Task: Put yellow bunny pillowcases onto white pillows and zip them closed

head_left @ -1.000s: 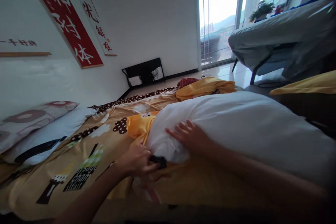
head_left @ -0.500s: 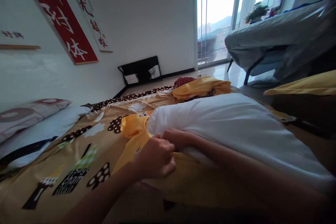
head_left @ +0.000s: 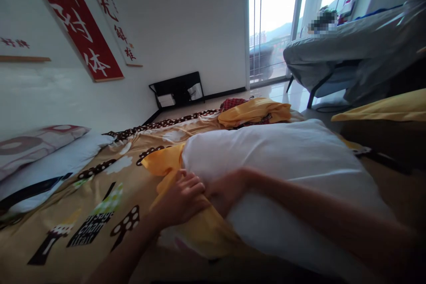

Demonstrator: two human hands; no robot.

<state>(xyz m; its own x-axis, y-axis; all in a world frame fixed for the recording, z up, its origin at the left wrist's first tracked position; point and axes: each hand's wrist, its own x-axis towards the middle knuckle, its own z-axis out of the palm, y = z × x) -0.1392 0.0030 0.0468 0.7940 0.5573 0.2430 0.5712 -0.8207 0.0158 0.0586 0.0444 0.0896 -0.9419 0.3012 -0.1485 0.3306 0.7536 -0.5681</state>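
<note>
A plump white pillow (head_left: 286, 159) lies on the bed, its left end tucked into a yellow pillowcase (head_left: 163, 159). My left hand (head_left: 186, 195) is closed around the pillowcase's bunched edge, close to the pillow's end. Right beside it, my right hand (head_left: 226, 188) presses against the pillow where the white meets the yellow cloth. That hand is blurred and its fingers are hidden, so its grip is unclear. More of the yellow cloth trails below both hands along the pillow's near side.
A patterned tan sheet (head_left: 123, 186) covers the bed. Two other pillows (head_left: 49, 151) rest at the left. Crumpled yellow cloth (head_left: 256, 111) lies at the far edge. A plastic-covered table (head_left: 333, 49) stands back right, with yellow fabric (head_left: 382, 104) nearer on the right.
My left hand has shifted slightly left and up with the pillowcase edge. The yellow cloth has pulled leftward, baring more of the pillow's near side. My right hand has dropped a little.
</note>
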